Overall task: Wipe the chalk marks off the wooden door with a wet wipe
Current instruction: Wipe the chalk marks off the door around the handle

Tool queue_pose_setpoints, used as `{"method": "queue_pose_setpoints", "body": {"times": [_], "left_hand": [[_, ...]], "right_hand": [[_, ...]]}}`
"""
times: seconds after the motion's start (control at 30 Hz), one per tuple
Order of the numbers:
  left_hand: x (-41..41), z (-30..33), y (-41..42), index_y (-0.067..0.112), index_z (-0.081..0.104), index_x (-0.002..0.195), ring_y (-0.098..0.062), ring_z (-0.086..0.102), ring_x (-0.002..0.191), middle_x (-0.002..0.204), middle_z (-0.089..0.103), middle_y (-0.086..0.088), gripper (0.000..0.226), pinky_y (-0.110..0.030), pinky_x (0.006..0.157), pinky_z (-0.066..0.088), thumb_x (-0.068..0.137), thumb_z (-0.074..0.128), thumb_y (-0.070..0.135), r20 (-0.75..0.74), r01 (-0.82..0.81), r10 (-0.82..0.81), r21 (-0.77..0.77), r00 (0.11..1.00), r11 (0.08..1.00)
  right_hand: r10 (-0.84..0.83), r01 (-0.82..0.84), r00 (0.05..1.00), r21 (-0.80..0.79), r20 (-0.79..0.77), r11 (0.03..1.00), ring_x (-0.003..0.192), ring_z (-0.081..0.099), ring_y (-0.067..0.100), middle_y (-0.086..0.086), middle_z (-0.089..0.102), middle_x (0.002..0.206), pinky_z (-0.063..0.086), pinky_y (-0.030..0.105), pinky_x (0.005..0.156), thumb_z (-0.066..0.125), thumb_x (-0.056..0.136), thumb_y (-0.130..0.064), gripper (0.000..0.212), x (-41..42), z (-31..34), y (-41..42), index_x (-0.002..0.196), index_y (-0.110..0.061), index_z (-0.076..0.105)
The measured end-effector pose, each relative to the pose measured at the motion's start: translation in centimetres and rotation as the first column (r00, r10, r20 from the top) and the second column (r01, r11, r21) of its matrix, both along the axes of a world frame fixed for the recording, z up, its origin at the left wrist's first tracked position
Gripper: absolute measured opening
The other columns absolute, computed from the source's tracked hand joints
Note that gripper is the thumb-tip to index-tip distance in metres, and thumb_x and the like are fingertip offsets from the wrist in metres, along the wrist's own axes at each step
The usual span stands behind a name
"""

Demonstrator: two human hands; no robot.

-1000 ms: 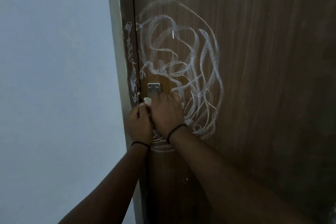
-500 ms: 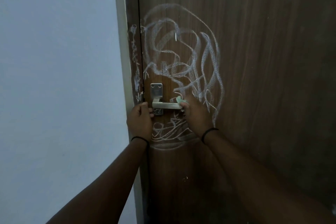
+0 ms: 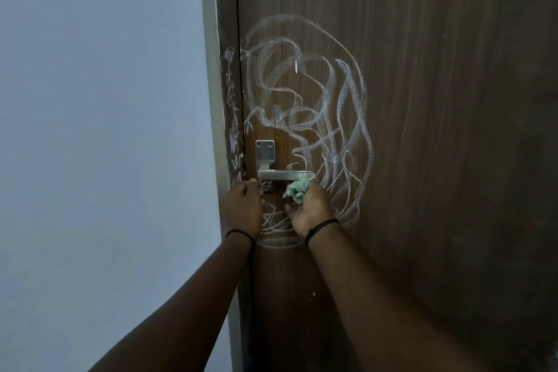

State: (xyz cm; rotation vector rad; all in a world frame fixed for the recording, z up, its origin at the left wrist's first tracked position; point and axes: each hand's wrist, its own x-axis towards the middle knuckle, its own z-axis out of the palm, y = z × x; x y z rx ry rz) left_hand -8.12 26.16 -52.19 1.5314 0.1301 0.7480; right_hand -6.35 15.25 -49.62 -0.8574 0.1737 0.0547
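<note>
Crumpled wet wipe (image 3: 297, 190) held in right hand (image 3: 311, 208) under door handle (image 3: 285, 174).

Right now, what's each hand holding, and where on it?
Right hand grips the crumpled wet wipe by its lower part; the upper bunch sticks out near the door handle. Left hand is curled at the door edge; contents can't be told.
</note>
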Motion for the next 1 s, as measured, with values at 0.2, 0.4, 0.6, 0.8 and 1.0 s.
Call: {"method": "queue_pose_setpoints", "body": {"times": [0.2,0.4,0.6,0.8,1.0], "left_hand": [[-0.3,-0.4,-0.9,0.013,0.072,0.084,-0.02,0.066,0.068,0.078,0.073,-0.01,0.023,-0.036,0.065,0.053,0.096,0.056,0.024,-0.072,0.132,-0.131,0.001,0.989,0.991],[-0.5,0.2,-2.3,0.011,0.069,0.11,-0.016,0.066,0.071,0.08,0.071,-0.005,0.019,-0.034,0.065,0.053,0.099,0.056,0.017,-0.089,0.317,-0.319,-0.041,0.943,0.948],[-0.4,0.5,-3.0,0.015,0.073,0.092,-0.022,0.062,0.072,0.08,0.069,-0.008,0.02,-0.038,0.069,0.056,0.099,0.055,0.01,-0.014,0.353,-0.354,-0.057,0.935,0.934],[-0.1,-0.1,-1.2,0.009,0.073,0.09,-0.014,0.053,0.057,0.069,0.062,-0.011,0.022,-0.023,0.051,0.046,0.1,0.056,0.019,0.027,0.213,-0.211,-0.104,0.977,0.971],[0.8,-0.1,0.2,0.026,0.074,0.093,-0.004,0.054,0.046,0.054,0.062,0.008,0.016,-0.02,0.047,0.048,0.097,0.06,0.032,0.045,0.116,-0.109,-0.222,0.993,0.968]], "right_hand": [[-0.141,0.137,0.989,0.088,0.038,0.987,0.056,0.053,0.013,0.004,0.063,0.071,0.042,0.018,0.039,0.035,0.101,-0.007,0.031,-0.2,0.3,0.9,0.089,-0.013,0.062],[-0.345,0.336,0.938,0.138,0.044,0.932,0.069,0.061,0.02,0.013,0.064,0.094,0.05,0.019,0.043,0.03,0.095,0.01,0.038,0.1,0.1,-0.1,0.113,-0.008,0.059],[-0.208,0.199,0.971,0.084,0.121,0.976,0.048,0.059,0.008,0.011,0.064,0.081,0.045,0.015,0.037,0.038,0.094,0.013,0.031,-0.7,-0.1,0.9,0.095,-0.008,0.061],[-0.043,0.068,0.988,-0.161,0.151,0.985,0.042,0.049,0.006,0.006,0.059,0.064,0.04,0.015,0.036,0.053,0.095,0.003,0.016,-0.7,-1.0,3.0,0.092,-0.002,0.067],[-0.02,0.082,0.975,-0.277,0.219,0.957,0.047,0.055,0.011,0.009,0.065,0.066,0.043,0.019,0.042,0.065,0.088,0.003,0.009,-0.6,-0.6,5.1,0.094,0.005,0.071]]}}
